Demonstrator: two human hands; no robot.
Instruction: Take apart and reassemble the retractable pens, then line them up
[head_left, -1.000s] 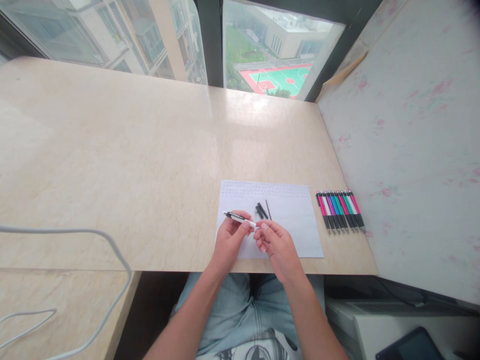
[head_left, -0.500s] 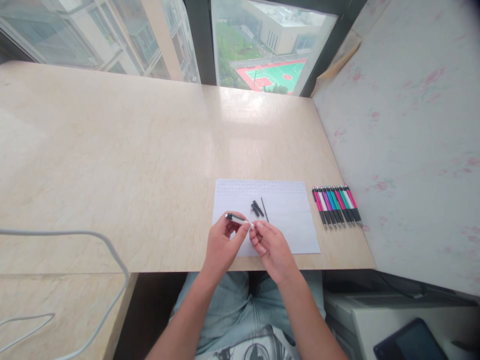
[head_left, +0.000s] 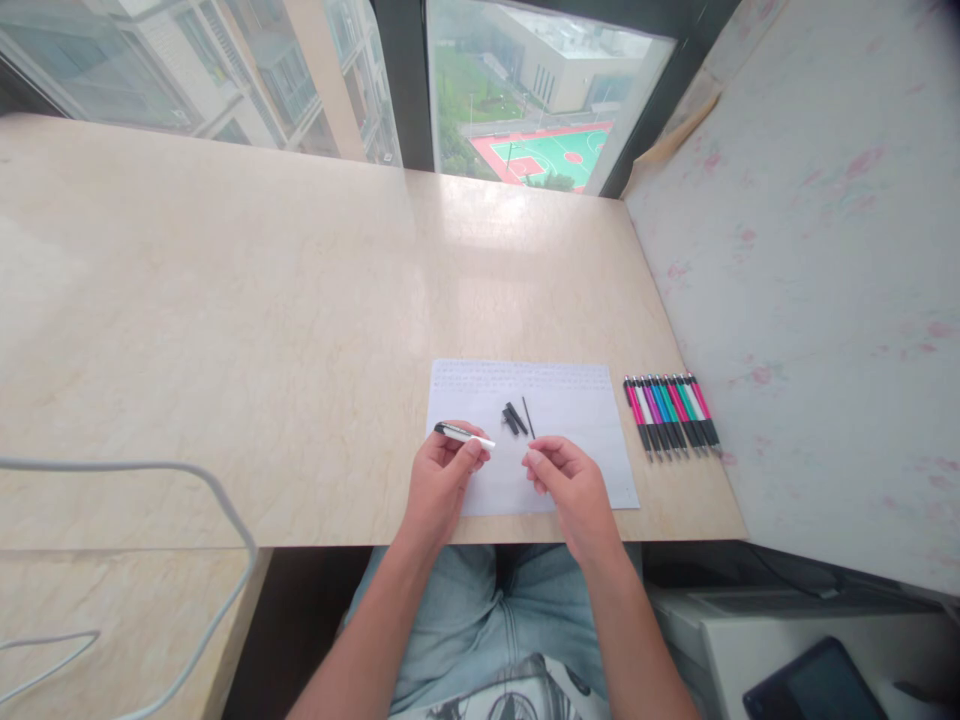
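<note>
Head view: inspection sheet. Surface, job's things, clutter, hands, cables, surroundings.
Surface: beige marbled tabletop; white paper sheet near front edge.
Job's things: white pen barrel with black clip; small black parts, thin black rod on sheet.
Clutter: row of multicoloured pens right of sheet; flat black rectangular object, lower right.
Hands: left hand holds barrel; right hand pinched, any contents too small to tell.
Cables: pale grey cable, left.
Surroundings: black-framed window, white floral wall.

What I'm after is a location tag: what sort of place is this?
Probably an upper-floor home or dormitory room: a table, flower-patterned wall, and window looking down on a sports court.
</note>
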